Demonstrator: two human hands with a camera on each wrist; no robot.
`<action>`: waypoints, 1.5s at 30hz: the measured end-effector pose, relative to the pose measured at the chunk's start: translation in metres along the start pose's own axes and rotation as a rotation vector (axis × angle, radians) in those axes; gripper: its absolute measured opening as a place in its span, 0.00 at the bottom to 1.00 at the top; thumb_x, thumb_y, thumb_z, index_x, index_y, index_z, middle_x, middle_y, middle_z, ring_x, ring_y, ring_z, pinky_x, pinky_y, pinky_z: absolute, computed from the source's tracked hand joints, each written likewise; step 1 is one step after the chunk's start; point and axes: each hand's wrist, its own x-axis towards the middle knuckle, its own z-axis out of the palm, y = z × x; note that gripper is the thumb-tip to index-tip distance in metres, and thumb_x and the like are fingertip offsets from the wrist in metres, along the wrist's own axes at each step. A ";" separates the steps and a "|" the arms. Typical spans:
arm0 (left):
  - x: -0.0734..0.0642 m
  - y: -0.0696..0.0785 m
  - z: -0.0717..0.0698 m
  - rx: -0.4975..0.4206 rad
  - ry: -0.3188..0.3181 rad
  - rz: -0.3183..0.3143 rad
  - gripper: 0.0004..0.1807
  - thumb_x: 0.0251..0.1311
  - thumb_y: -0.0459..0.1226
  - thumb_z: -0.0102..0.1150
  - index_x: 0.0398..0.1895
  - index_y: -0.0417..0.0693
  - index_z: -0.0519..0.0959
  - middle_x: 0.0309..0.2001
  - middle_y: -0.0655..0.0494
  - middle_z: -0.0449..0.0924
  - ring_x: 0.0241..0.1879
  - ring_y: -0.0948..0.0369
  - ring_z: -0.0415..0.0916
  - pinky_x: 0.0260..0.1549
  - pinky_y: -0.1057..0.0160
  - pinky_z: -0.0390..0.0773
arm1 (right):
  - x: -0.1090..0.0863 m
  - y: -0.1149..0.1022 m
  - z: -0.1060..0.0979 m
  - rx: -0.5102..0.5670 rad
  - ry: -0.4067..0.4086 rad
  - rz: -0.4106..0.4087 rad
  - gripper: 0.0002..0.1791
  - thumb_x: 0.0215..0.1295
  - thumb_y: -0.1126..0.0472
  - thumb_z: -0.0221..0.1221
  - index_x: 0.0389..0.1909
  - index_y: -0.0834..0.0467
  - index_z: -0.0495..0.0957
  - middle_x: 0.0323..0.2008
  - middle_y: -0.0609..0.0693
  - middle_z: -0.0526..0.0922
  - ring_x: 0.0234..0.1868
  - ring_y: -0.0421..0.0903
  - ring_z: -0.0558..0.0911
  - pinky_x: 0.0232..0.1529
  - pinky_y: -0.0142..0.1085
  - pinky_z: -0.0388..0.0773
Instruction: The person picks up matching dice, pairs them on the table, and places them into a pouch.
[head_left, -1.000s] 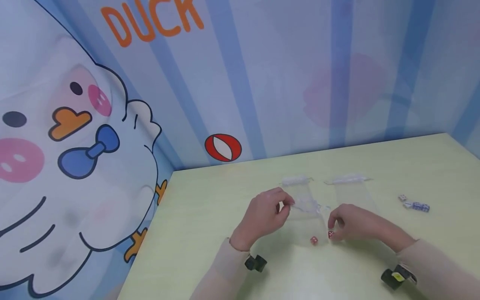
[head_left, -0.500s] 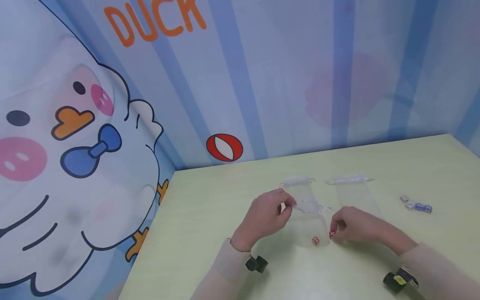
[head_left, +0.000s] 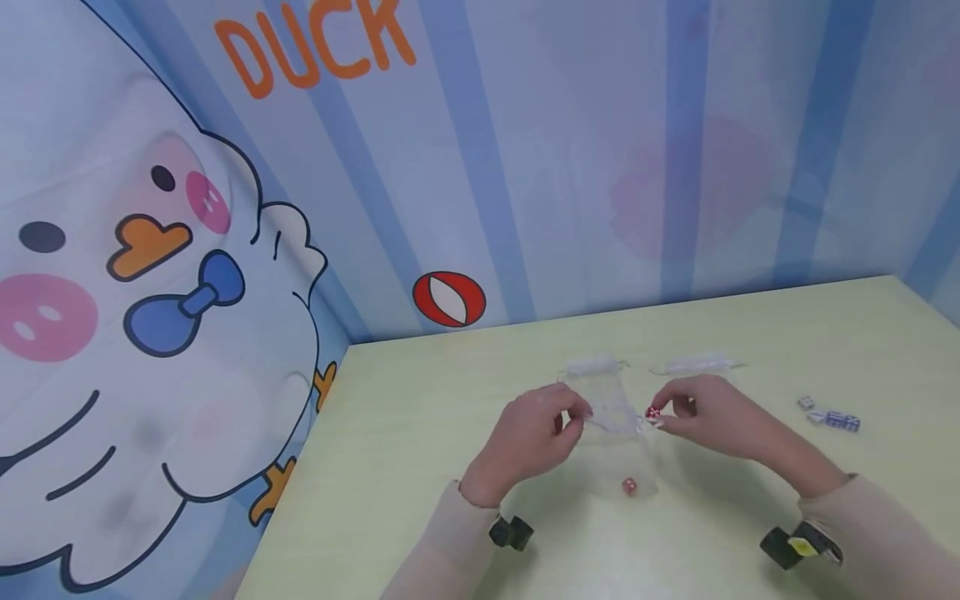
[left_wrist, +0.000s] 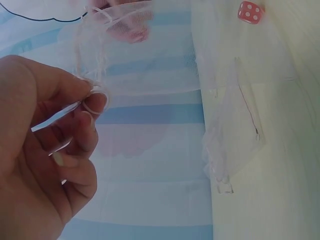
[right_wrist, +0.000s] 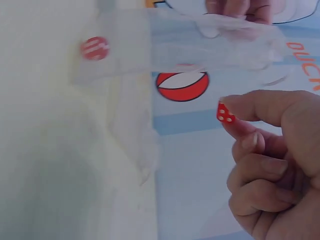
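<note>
You have a red die pinched in your right grip, near the mouth of the sheer bag that your left grip pinches, another red die at its bottom, over a pale desk where white dice and blue dice lie, before a blue-striped wall.

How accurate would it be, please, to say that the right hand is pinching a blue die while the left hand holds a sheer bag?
Not quite: the die in the right hand is red, not blue, as the right wrist view shows; the left hand does hold a sheer bag.
</note>
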 end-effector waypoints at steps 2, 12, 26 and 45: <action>0.000 0.000 0.000 -0.001 -0.001 -0.002 0.07 0.67 0.34 0.58 0.40 0.49 0.85 0.35 0.62 0.81 0.25 0.70 0.68 0.26 0.77 0.69 | 0.002 -0.010 -0.006 0.016 0.061 0.020 0.08 0.63 0.60 0.66 0.41 0.59 0.85 0.19 0.44 0.68 0.21 0.42 0.65 0.21 0.34 0.63; -0.001 -0.001 -0.001 -0.004 0.008 0.015 0.06 0.67 0.35 0.59 0.41 0.50 0.85 0.35 0.64 0.81 0.27 0.71 0.69 0.29 0.78 0.70 | 0.007 -0.054 -0.011 0.166 0.114 -0.025 0.08 0.64 0.57 0.66 0.41 0.57 0.85 0.18 0.46 0.68 0.18 0.40 0.63 0.19 0.34 0.63; -0.002 0.002 0.001 -0.019 -0.001 0.010 0.06 0.67 0.35 0.59 0.40 0.49 0.85 0.34 0.64 0.80 0.27 0.71 0.69 0.28 0.79 0.70 | 0.006 -0.051 -0.001 0.140 0.056 -0.064 0.11 0.65 0.53 0.65 0.39 0.57 0.84 0.16 0.43 0.66 0.18 0.39 0.64 0.23 0.34 0.66; -0.004 -0.001 0.000 -0.029 -0.003 0.013 0.07 0.67 0.34 0.59 0.42 0.49 0.86 0.35 0.64 0.80 0.25 0.72 0.67 0.27 0.78 0.69 | -0.014 -0.026 -0.009 -0.038 0.006 -0.147 0.06 0.62 0.54 0.68 0.35 0.51 0.83 0.16 0.37 0.65 0.17 0.34 0.63 0.22 0.32 0.66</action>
